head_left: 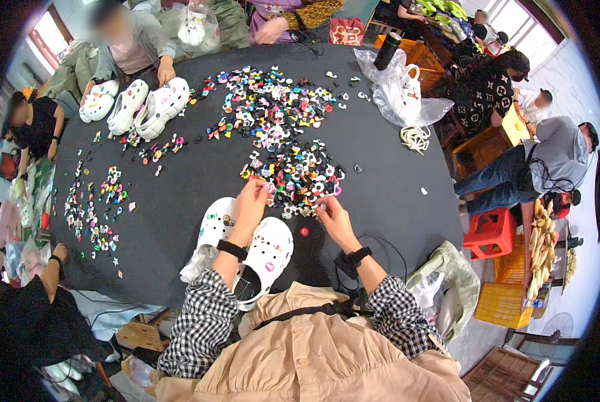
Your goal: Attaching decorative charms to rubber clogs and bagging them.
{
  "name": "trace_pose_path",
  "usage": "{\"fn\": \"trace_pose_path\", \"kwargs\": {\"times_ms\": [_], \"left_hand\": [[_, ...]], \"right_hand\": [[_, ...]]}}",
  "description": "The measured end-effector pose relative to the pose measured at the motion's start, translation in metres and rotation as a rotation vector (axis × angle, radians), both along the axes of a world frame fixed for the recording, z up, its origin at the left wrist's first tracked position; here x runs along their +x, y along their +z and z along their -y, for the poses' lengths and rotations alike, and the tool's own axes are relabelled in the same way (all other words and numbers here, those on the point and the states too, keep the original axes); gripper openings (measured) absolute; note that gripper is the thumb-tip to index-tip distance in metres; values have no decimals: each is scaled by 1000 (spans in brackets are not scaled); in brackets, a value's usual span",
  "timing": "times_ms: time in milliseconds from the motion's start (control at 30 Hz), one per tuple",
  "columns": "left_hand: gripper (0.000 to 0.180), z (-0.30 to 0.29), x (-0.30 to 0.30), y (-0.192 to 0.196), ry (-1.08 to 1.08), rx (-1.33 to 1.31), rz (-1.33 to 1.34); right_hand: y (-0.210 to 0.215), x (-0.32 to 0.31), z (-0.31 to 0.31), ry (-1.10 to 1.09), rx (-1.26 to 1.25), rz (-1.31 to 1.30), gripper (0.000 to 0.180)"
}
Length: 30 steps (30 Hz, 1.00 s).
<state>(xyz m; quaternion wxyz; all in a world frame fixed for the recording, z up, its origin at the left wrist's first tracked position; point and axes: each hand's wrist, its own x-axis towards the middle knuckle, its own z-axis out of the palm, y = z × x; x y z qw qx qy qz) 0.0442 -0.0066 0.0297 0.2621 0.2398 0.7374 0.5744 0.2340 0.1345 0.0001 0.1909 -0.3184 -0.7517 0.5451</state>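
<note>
Colourful shoe charms (293, 171) lie in a loose heap on the black tabletop in front of me. My left hand (249, 204) reaches over the white clogs to the heap's near left edge, its fingertips closed on a small pinkish charm (268, 190). At the near right edge, my right hand (334, 218) has thumb and fingers drawn together; what they hold, if anything, is too small to make out. Beneath my left forearm rest two white clogs, the left clog (214, 221) and the right clog (273, 242), both carrying a few charms. A single red charm (304, 232) lies between my hands.
Across the table a person handles several white clogs (162, 108). More charms (95, 208) are scattered at the left. A plastic bag with a white clog (407, 90), a black bottle (388, 51) and a cord bundle (415, 139) sit far right. A red stool (490, 233) stands beyond the right edge.
</note>
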Motion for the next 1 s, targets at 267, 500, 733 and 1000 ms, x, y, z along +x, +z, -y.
{"fn": "trace_pose_path", "kwargs": {"times_ms": [267,500,733,1000], "left_hand": [[21,66,14,66,62,242,479],[27,134,54,79,130,165,513],[19,185,85,93,221,351,640],[15,180,108,66,203,328,775]], "right_hand": [[-4,8,11,-1,-75,9,14],[4,-44,0,128,372,15,18],[-9,-83,-6,338,736,341,17],[-33,-69,-42,55,713,-45,17]]}}
